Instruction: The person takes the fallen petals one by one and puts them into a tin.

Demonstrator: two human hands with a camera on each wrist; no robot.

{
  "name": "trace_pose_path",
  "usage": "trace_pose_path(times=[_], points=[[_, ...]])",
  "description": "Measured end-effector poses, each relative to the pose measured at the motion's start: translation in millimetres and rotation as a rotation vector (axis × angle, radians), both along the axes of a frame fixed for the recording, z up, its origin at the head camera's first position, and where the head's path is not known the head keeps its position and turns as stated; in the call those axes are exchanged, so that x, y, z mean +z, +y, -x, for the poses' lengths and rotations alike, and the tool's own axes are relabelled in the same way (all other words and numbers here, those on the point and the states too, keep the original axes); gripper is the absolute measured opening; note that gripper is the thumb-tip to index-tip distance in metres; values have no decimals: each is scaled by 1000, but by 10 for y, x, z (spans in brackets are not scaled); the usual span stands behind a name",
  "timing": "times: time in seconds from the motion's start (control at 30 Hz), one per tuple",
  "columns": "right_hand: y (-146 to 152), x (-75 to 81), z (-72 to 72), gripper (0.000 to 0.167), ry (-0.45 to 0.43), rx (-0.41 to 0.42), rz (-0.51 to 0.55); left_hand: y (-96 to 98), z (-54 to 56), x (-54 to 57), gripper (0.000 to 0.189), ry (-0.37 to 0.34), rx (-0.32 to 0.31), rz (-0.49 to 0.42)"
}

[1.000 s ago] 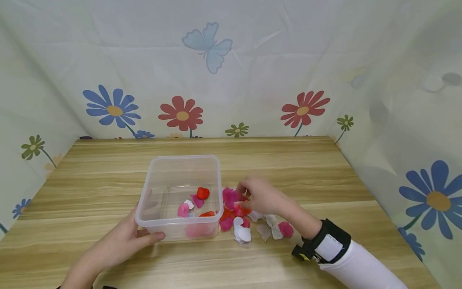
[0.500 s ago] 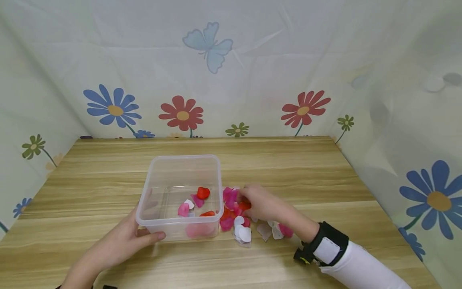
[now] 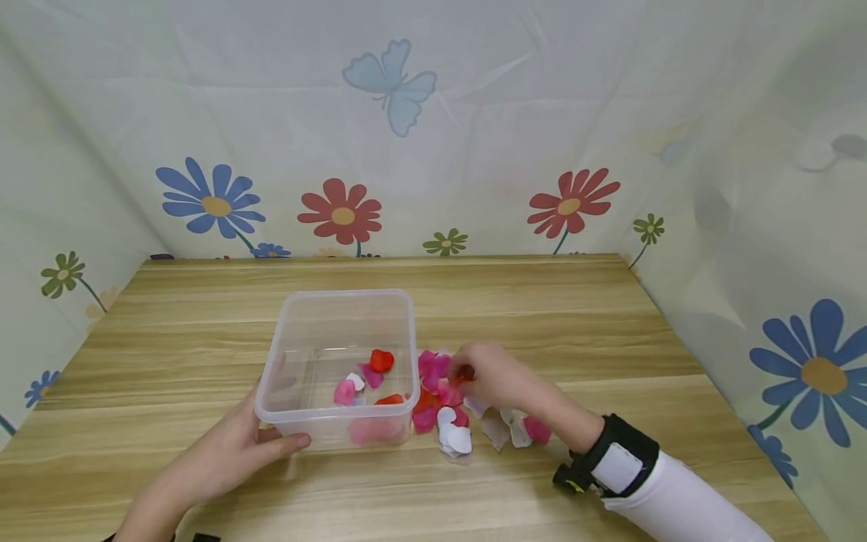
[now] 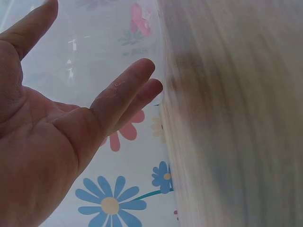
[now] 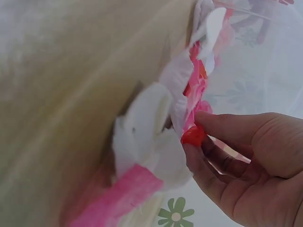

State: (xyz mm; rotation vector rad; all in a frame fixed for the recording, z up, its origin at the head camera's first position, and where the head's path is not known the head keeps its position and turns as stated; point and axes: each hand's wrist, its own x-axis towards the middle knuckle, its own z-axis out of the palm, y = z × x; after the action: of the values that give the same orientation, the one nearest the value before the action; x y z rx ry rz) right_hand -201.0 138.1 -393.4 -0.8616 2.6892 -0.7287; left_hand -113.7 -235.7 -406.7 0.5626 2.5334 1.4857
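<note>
the right hand (image 3: 497, 376) pinches a red petal (image 5: 193, 136) in its fingers, among loose petals (image 3: 448, 393) between the tub (image 3: 325, 433) and the right edge of the tabletop (image 3: 542, 301). the left hand (image 3: 233, 455) touches the tub, fingers apart. a slack pinch could drop it.

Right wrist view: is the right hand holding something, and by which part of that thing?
A red petal; the right hand pinches it between thumb and fingers. They partly cover it, so which part is gripped cannot be told.
</note>
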Motion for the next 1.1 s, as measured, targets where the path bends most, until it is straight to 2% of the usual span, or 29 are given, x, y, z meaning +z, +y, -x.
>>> trace_pose_path(times=[0.1, 0.37, 0.93, 1.1], points=[[17, 41, 11, 11, 30, 0, 11, -4, 1, -6, 111, -2, 3, 4], [37, 138, -7, 14, 31, -51, 58, 4, -1, 0, 112, 2, 3, 7], [147, 374, 26, 10, 191, -76, 194, 15, -17, 7, 110, 15, 9, 9], [172, 416, 40, 10, 203, -83, 228, 16, -17, 10, 110, 15, 2, 0]])
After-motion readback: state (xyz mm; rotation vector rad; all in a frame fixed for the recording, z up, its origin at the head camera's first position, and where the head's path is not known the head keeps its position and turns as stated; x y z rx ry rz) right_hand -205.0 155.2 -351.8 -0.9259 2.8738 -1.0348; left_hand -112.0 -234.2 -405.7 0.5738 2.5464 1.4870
